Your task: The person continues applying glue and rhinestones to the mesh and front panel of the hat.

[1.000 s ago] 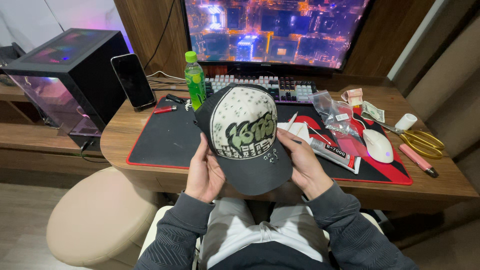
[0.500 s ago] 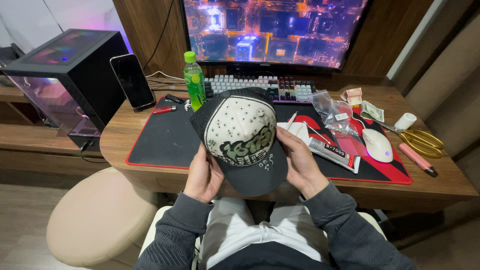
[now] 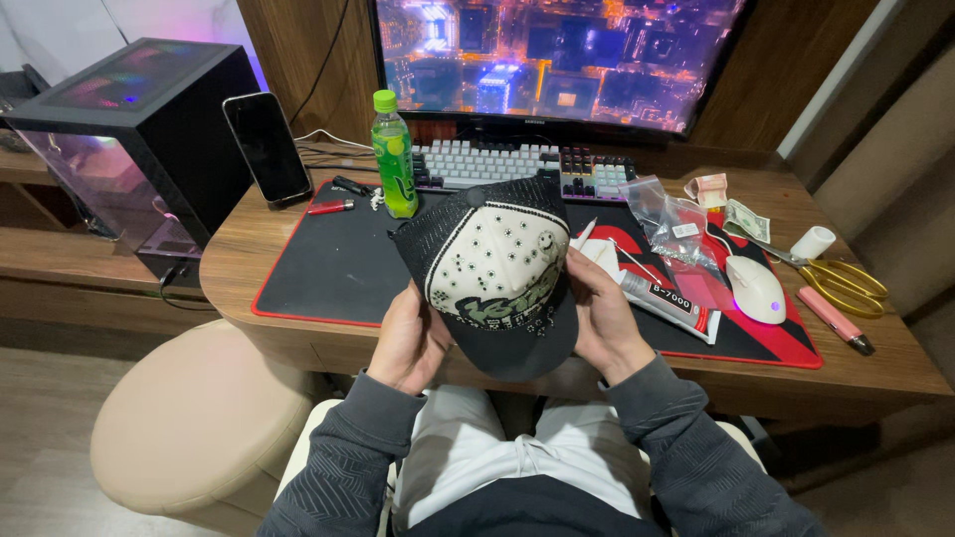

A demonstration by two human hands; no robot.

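I hold a black mesh cap with a cream front panel, green lettering and small studs, over the desk's front edge. My left hand grips its left side near the brim. My right hand grips the right side. The brim points toward me and the crown tilts toward the monitor. A glue tube lies just right of my right hand on the black and red desk mat.
A green bottle, keyboard, monitor and a leaning phone stand behind. A white mouse, plastic bag, scissors, tape roll, banknotes lie right. A PC case and beige stool are left.
The cap has turned in my hands, its front panel tipping from facing me to lying flatter, crown toward the monitor. Both hands stay at its sides.
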